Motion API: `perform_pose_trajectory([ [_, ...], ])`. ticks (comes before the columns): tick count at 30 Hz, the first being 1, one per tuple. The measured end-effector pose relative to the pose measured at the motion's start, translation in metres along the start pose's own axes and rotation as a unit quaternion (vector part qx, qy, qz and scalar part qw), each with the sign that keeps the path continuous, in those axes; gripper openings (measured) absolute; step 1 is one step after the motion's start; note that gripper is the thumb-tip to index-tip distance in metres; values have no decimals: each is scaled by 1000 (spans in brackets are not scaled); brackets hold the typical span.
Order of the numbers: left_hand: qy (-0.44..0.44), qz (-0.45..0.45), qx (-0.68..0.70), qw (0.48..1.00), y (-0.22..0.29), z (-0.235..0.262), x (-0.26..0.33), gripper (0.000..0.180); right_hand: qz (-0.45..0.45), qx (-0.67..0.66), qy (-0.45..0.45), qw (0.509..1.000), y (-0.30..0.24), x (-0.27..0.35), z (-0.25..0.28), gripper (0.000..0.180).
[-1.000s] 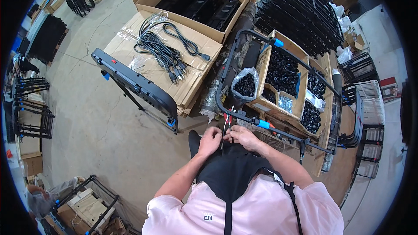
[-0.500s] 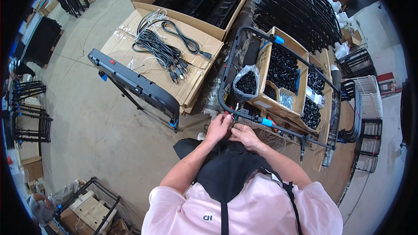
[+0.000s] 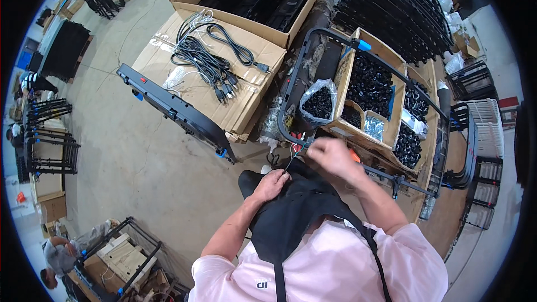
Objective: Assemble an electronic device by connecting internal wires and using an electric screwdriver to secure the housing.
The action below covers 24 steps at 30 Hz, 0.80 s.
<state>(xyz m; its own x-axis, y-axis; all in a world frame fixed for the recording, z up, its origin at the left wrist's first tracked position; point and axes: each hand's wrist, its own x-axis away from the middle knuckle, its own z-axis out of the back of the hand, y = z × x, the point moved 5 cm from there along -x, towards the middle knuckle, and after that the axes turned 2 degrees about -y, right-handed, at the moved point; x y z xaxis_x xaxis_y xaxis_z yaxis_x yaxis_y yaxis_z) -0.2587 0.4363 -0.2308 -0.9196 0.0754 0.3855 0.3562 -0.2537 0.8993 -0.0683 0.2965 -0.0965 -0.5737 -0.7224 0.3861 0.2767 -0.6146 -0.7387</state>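
In front of me a black tubular frame (image 3: 286, 92) with blue clips stands tilted around several parts bins. Thin coloured wires (image 3: 293, 154), green, red and white, come out near its lower left corner. My left hand (image 3: 272, 184) is low over my dark apron, its fingers pinched on the lower end of the wires. My right hand (image 3: 334, 157) is raised beside the frame's lower bar, to the right of the wires. It is smeared by motion, and whether it holds anything is hidden.
Left of the frame, a long black console (image 3: 173, 111) leans by stacked cardboard (image 3: 159, 59) bearing coiled black cables (image 3: 207, 59). Wooden bins (image 3: 335, 128) hold small black parts, beside a clear bag (image 3: 318, 102). Behind stand an open carton (image 3: 305, 19) and stacked black frames (image 3: 394, 14).
My hands were together at the frame's lower left corner. The left has come down toward my lap with the wires; the right has moved up and to the right.
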Motion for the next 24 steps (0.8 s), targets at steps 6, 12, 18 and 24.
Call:
perform_pose_trajectory([
  [6,62,-16,-16,998,15,-4,7,33,305,114,56,944,-7,-74,35,27],
  [12,114,48,11,992,27,-12,17,34,135,105,-254,952,24,-102,8,26],
  [18,172,95,29,980,30,-23,16,33,160,100,-165,968,38,-110,9,23],
  [24,209,123,94,966,19,-37,6,33,168,-5,-91,982,58,-112,21,23],
])
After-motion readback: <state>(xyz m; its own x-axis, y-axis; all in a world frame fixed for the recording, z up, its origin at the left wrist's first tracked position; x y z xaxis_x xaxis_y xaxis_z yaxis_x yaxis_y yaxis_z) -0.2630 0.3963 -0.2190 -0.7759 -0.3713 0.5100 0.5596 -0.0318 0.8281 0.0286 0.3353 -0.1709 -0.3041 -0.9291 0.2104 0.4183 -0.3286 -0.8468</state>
